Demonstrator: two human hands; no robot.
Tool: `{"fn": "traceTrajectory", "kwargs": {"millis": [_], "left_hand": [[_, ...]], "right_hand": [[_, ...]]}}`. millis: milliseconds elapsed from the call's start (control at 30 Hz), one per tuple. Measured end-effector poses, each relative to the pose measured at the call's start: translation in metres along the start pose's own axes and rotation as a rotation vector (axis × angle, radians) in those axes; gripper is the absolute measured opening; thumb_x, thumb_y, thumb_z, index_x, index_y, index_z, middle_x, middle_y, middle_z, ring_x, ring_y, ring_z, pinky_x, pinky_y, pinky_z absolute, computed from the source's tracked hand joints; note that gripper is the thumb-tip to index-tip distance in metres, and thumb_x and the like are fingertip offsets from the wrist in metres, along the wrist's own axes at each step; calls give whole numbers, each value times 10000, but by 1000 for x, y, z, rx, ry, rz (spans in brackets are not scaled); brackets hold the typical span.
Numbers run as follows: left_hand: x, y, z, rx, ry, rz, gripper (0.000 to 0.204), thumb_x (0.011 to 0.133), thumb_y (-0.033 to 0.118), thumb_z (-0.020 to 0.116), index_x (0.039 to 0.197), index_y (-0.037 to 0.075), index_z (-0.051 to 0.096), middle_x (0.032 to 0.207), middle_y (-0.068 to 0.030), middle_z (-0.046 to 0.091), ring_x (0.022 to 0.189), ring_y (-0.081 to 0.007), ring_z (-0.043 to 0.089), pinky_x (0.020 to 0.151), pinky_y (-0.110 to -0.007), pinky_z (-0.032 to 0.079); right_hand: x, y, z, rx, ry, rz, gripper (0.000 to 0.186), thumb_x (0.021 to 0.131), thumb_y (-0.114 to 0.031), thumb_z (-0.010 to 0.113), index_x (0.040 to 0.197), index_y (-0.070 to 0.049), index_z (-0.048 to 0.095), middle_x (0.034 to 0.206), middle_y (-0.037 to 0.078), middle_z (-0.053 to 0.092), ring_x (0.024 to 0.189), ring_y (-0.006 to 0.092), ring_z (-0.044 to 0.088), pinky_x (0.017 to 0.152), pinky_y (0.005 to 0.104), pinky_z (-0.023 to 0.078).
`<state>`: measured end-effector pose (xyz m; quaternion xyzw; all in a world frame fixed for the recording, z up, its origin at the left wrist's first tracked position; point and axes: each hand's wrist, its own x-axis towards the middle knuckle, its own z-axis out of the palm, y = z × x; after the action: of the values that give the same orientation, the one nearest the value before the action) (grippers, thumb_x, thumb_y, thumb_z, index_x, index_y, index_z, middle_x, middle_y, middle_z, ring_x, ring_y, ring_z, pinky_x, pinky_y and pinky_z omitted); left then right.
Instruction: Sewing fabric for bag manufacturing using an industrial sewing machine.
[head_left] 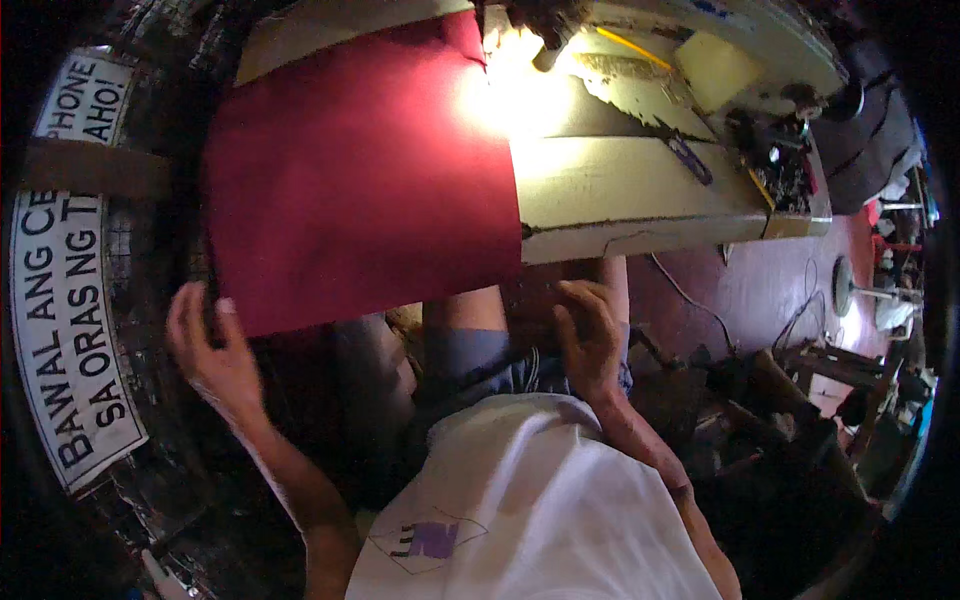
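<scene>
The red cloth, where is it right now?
In the head view the red cloth drapes over the left end of the sewing table, its lower left corner gripped by the left hand.

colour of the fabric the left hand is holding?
Dark red, plain with no pattern: the fabric hangs over the table edge, gripped by the left hand. Head view.

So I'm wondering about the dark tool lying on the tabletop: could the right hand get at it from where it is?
Probably yes: the right hand rests below the table edge, and the dark tool lies uncovered on top, clear of the red cloth.
</scene>
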<state>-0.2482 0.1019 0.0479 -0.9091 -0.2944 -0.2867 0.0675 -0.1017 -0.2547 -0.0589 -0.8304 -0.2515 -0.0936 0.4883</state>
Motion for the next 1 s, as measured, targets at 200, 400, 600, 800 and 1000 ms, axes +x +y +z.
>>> {"fn": "traceTrajectory", "kwargs": {"millis": [200, 400, 600, 800, 1000], "left_hand": [[-35, 144, 25, -615, -415, 744, 429, 659, 119, 856, 1031, 72, 649, 1368, -103, 540, 1375, -356, 423, 1115, -540, 377], [-27, 179, 53, -549, -336, 893, 404, 652, 99, 843, 968, 56, 595, 1392, -123, 490, 1411, -356, 366, 1126, -574, 358], [-26, 172, 53, -599, -434, 905, 352, 695, 111, 827, 951, 52, 592, 1315, -117, 538, 1375, -345, 421, 1115, -568, 373], [-27, 171, 49, -717, -436, 842, 327, 741, 136, 812, 983, 64, 605, 1251, -106, 581, 1309, -336, 497, 1088, -550, 407], [-32, 172, 49, -803, -395, 773, 264, 778, 130, 785, 974, 72, 618, 1175, -104, 619, 1201, -334, 587, 1058, -544, 436]], "right_hand": [[-28, 25, 27, 1186, -466, 805, 472, 967, -174, 647, 1372, 22, 506, 1327, 159, 589, 1153, 198, 590, 990, 345, 481], [-12, 22, 44, 1257, -370, 778, 363, 1002, -106, 577, 1343, 15, 551, 1281, 134, 625, 1155, 193, 602, 1020, 356, 488], [-14, 20, 36, 1376, -430, 783, 277, 1030, -89, 525, 1268, 15, 622, 1217, 129, 667, 1102, 203, 643, 1013, 365, 519], [-10, 12, 36, 1546, -416, 727, 307, 1026, -159, 563, 1277, 5, 627, 1206, 98, 679, 1098, 172, 640, 1006, 349, 503], [-8, 8, 37, 1615, -398, 707, 273, 1022, -141, 566, 1241, 3, 643, 1194, 98, 681, 1104, 169, 633, 1008, 353, 497]]}}
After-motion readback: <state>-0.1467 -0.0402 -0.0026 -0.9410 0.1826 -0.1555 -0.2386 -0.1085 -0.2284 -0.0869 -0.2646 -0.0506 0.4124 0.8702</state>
